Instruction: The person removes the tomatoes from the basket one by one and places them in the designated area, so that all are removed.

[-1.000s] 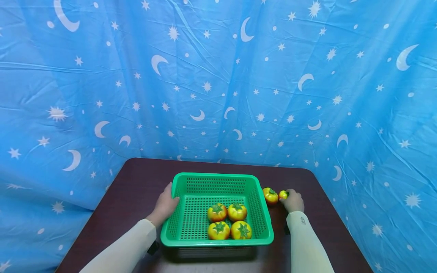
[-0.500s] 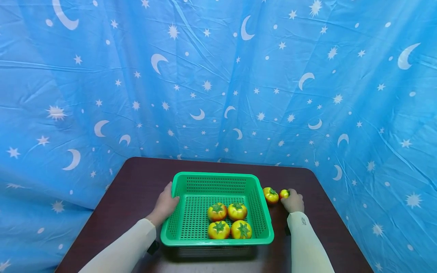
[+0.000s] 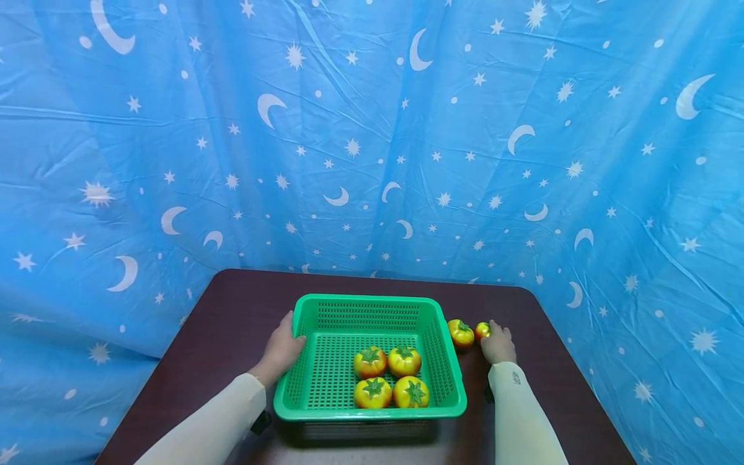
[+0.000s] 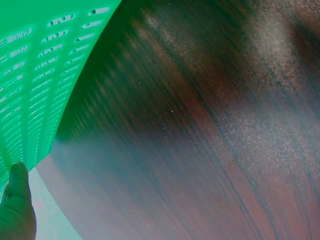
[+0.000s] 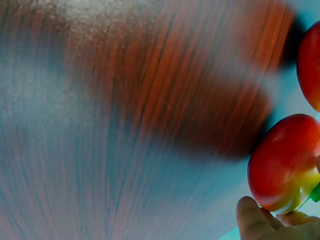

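A green perforated plastic basket (image 3: 369, 413) sits mid-table, with several yellow-red tomatoes (image 3: 372, 392) gathered in its right half. My left hand (image 3: 283, 347) grips the basket's left side, thumb over the rim. In the left wrist view, one digit (image 4: 19, 185) lies against the slotted wall. Right of the basket, my right hand (image 3: 498, 343) holds a tomato (image 5: 285, 165), its fingers around the near side. Just left of that one lies another tomato (image 3: 461, 334), close to the basket's right wall. The right palm is hidden in the right wrist view.
The dark reddish-brown table (image 3: 232, 303) has rounded far corners. A blue curtain (image 3: 372, 161) with white moons and stars hangs behind it and along both sides.
My right hand's fingers have spread slightly at the tomato, and the tomato has barely shifted. The left hand, the basket and the tomatoes inside it stay in place.
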`<state>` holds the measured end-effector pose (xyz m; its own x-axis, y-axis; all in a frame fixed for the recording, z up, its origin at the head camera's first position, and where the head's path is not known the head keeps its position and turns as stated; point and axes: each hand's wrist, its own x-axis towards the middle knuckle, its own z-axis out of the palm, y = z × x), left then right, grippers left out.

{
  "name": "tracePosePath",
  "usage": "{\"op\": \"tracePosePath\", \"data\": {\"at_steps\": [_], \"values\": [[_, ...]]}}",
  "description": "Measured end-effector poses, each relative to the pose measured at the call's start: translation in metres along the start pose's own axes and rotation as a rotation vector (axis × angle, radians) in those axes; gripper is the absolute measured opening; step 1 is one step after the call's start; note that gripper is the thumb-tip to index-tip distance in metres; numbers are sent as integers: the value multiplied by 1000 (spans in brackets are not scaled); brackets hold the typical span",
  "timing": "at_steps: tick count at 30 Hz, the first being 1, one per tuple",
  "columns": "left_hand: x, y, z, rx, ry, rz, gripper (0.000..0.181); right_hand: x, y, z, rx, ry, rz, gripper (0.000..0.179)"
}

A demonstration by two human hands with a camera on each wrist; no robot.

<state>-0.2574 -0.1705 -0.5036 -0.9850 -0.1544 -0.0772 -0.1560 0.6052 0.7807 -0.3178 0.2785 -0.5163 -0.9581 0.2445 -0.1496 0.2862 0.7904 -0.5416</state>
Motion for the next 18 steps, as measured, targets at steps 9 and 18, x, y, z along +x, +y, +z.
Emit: {"op": "tracePosePath", "data": {"at_steps": [9,18], "values": [[1,0,1,11,-5,5,70,-1,-1,0,23,10,51,59],[2,-1,2,12,-12,7,71,1,6,0,36,99,20,47]]}}
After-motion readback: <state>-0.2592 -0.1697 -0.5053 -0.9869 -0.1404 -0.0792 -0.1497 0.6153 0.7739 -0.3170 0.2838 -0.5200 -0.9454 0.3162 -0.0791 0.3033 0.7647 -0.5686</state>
